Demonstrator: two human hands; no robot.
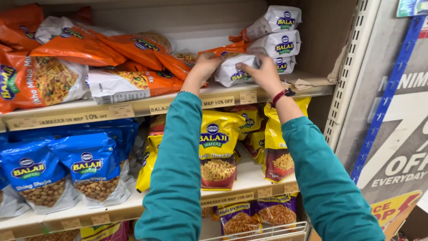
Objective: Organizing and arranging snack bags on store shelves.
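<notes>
both hands are up at the top shelf (312,87) of a shop rack. the left hand (206,64) and the right hand (264,73) grasp one white packet (235,71) together, the left hand on its left end and the right hand on its right end and top. the fingers of both hands are closed around the packet. the packet lies on its side, at the front of the shelf, just under a small stack of white packets (277,42) of the same kind, and it touches the lowest one of them. the stack stands near the right wall of the shelf.

both arms wear teal sleeves (176,178). the right wrist has a red band (281,94) and the left wrist has a thin bracelet (185,92).

to the left of the hands, on the same shelf, orange packets (80,47) lie in a loose heap, some on top of others. one orange packet (225,48) sticks out between the heap and the white stack.

on the shelf below, yellow packets (218,138) stand upright between the two arms, and one more yellow packet (278,151) is partly hidden by the right arm. blue packets (89,169) stand to the left of them. at the bottom, purple packets (256,216) are seen behind a wire basket (267,233).

paper price tags (247,97) are along the front edge of the shelves. at the right side there is a big poster (397,134) with a blue strip
</notes>
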